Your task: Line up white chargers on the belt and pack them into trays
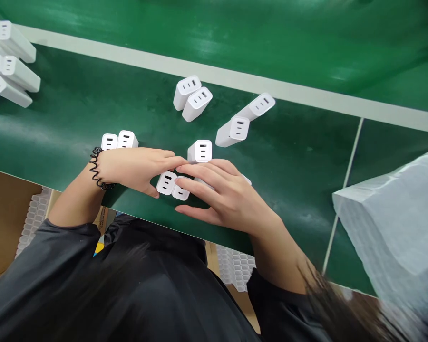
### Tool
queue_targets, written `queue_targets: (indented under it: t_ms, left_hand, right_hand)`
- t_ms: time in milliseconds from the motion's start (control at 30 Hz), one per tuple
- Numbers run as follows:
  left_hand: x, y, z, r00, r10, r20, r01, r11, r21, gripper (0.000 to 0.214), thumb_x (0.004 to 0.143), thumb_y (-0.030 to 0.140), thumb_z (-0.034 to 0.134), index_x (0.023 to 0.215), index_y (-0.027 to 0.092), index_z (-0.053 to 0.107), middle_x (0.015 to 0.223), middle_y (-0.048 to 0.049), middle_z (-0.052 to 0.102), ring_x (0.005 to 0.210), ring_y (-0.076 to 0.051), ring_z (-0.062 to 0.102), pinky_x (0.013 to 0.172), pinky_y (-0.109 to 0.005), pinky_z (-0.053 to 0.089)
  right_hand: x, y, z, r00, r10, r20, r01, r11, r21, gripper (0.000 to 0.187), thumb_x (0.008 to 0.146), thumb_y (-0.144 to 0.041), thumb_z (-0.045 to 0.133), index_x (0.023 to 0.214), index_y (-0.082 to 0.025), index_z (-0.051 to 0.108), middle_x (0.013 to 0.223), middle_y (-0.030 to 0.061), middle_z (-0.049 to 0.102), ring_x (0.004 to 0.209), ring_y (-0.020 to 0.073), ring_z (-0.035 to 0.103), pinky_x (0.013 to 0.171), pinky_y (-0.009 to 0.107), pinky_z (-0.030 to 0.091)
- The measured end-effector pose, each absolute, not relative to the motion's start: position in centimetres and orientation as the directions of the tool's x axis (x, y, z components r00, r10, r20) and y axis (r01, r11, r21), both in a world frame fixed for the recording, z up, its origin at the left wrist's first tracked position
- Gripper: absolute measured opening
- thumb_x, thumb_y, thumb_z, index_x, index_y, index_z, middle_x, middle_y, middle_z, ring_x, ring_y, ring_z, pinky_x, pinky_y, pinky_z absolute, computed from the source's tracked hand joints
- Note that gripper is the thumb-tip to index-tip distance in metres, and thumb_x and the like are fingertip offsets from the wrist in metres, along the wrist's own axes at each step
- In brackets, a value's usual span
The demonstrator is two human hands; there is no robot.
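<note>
White USB chargers, each with a row of ports on its end face, stand on the green table. My left hand (139, 166), with a black coil band at the wrist, stretches its fingers toward a pair of chargers (166, 183), its thumb beside the left one. Fingers spread, my right hand (230, 197) lies over the same pair and partly covers other white chargers beneath it. A fingertip reaches the pair's right charger (180, 194). Just beyond both hands is one upright charger (202, 151). Two more chargers (126, 139) show behind my left wrist.
Farther back stand two chargers (197, 103) side by side, and to their right a leaning charger (233, 131) touches another (258, 107). Several chargers (19, 73) cluster at the far left. A white translucent plastic sheet (399, 209) covers the right side. Boxes with trays (237, 268) sit below the table edge.
</note>
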State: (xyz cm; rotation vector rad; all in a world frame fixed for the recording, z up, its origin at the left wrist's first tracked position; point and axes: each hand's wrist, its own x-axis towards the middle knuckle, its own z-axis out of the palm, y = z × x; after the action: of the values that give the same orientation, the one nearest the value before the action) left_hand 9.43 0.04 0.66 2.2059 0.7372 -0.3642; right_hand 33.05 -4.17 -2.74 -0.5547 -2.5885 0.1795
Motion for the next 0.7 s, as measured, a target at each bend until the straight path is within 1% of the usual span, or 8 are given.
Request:
queue_targets:
  t_ms: [67, 167, 233, 300, 400, 567, 700]
  left_hand:
    - [9.4, 0.1, 0.6, 0.791, 0.387, -0.473, 0.610, -0.552, 0.569, 0.068, 0.080, 0.035, 0.069, 0.140, 0.018, 0.041, 0.131, -0.0102, 0.057, 0.114, -0.025, 0.057, 0.090, -0.027, 0.042]
    - [9.2, 0.0, 0.5, 0.782, 0.390, -0.487, 0.621, -0.559, 0.550, 0.077, 0.080, 0.035, 0.070, 0.147, 0.021, 0.036, 0.133, -0.0094, 0.056, 0.112, -0.024, 0.058, 0.088, -0.027, 0.042]
    - [9.2, 0.0, 0.6, 0.773, 0.396, -0.495, 0.631, -0.558, 0.539, 0.080, 0.080, 0.035, 0.070, 0.149, 0.022, 0.033, 0.137, -0.0093, 0.055, 0.112, -0.023, 0.058, 0.086, -0.026, 0.041]
    - [9.1, -0.1, 0.8, 0.766, 0.400, -0.503, 0.639, -0.562, 0.525, 0.081, 0.080, 0.036, 0.070, 0.151, 0.023, 0.032, 0.138, -0.0092, 0.055, 0.111, -0.023, 0.059, 0.085, -0.025, 0.041]
    - [9.1, -0.1, 0.9, 0.760, 0.407, -0.506, 0.645, -0.568, 0.511, 0.080, 0.081, 0.039, 0.069, 0.151, 0.024, 0.033, 0.137, -0.0085, 0.056, 0.108, -0.022, 0.060, 0.084, -0.025, 0.041]
    - [9.1, 0.0, 1.0, 0.747, 0.414, -0.521, 0.660, -0.560, 0.502, 0.079, 0.080, 0.039, 0.071, 0.149, 0.025, 0.036, 0.136, -0.0079, 0.056, 0.107, -0.022, 0.060, 0.082, -0.025, 0.040]
    - [9.2, 0.0, 1.1, 0.755, 0.414, -0.509, 0.652, -0.558, 0.513, 0.076, 0.080, 0.039, 0.071, 0.147, 0.025, 0.039, 0.134, -0.0076, 0.056, 0.106, -0.022, 0.060, 0.081, -0.025, 0.040]
  right_hand:
    - [33.2, -3.9, -2.7, -0.745, 0.442, 0.499, 0.389, 0.896, -0.213, 0.031, 0.095, -0.043, 0.061, 0.116, -0.019, 0.057, 0.115, 0.0097, 0.072, 0.095, 0.0214, 0.069, 0.083, 0.037, 0.049]
    - [33.5, -3.3, -2.8, -0.609, 0.516, 0.602, 0.499, 0.840, -0.215, 0.020, 0.096, -0.031, 0.061, 0.113, -0.023, 0.056, 0.104, 0.0043, 0.075, 0.085, 0.0178, 0.069, 0.074, 0.033, 0.048]
    - [33.7, -3.0, -3.0, -0.537, 0.550, 0.640, 0.558, 0.800, -0.219, 0.019, 0.094, -0.024, 0.061, 0.112, -0.024, 0.056, 0.098, 0.0026, 0.075, 0.081, 0.0171, 0.069, 0.073, 0.032, 0.047]
    - [33.8, -2.8, -3.2, -0.499, 0.559, 0.662, 0.590, 0.779, -0.214, 0.020, 0.092, -0.018, 0.061, 0.111, -0.024, 0.056, 0.094, 0.0020, 0.076, 0.078, 0.0171, 0.069, 0.072, 0.032, 0.047]
    - [33.9, -2.6, -3.3, -0.487, 0.567, 0.664, 0.600, 0.770, -0.217, 0.020, 0.091, -0.014, 0.058, 0.109, -0.023, 0.058, 0.092, 0.0029, 0.075, 0.075, 0.0181, 0.068, 0.070, 0.034, 0.045]
    - [34.2, -2.8, -3.4, -0.464, 0.667, 0.583, 0.677, 0.692, -0.252, 0.023, 0.090, -0.014, 0.055, 0.109, -0.026, 0.058, 0.092, 0.0021, 0.075, 0.078, 0.0204, 0.068, 0.073, 0.036, 0.046]
    - [34.3, -2.9, -3.5, -0.451, 0.698, 0.556, 0.716, 0.655, -0.241, 0.024, 0.091, -0.014, 0.052, 0.109, -0.027, 0.060, 0.092, 0.0034, 0.074, 0.078, 0.0222, 0.068, 0.070, 0.038, 0.048]
